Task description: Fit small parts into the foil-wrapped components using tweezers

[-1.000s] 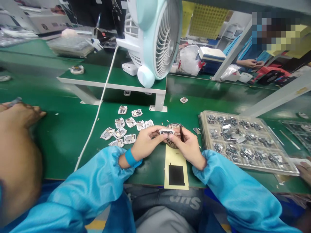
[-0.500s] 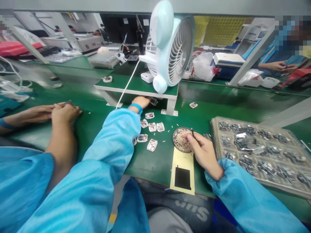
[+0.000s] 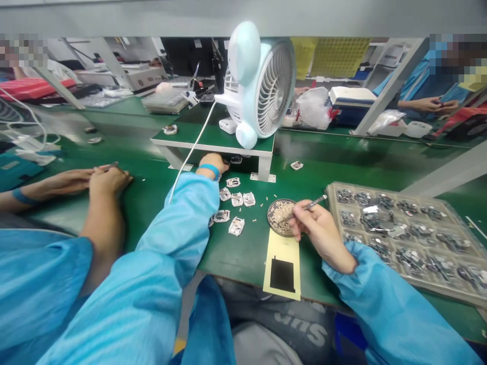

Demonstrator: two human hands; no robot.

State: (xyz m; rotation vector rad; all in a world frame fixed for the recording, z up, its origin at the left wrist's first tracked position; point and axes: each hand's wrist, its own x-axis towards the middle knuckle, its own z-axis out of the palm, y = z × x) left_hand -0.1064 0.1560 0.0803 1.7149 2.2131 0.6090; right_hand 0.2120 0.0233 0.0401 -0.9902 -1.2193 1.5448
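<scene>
My right hand [image 3: 314, 226] is closed on dark tweezers [image 3: 316, 202], their tips down over a round dish [image 3: 269, 219] of tiny pale parts. My left hand [image 3: 213, 163], with a blue wristband, reaches in beneath the front edge of a small green-topped stand [image 3: 178, 138]. Its fingers are mostly hidden there, so what they hold does not show. Close to it under the stand lies a small device housing [image 3: 236, 159]. Several white housings [image 3: 236, 226] lie on the bench between my hands.
A light-blue fan [image 3: 247, 86] stands on the stand, its white cord running down past my left arm. At right is a clear compartment tray [image 3: 332, 203] of metal parts. A yellow sheet [image 3: 268, 276] lies below the dish. A co-worker's hands [image 3: 108, 180] are at left.
My right hand has turned the tweezers so they lie slanted over the dish, more of their shaft showing. My left hand has drawn back slightly from under the stand. The camera view has shifted a little.
</scene>
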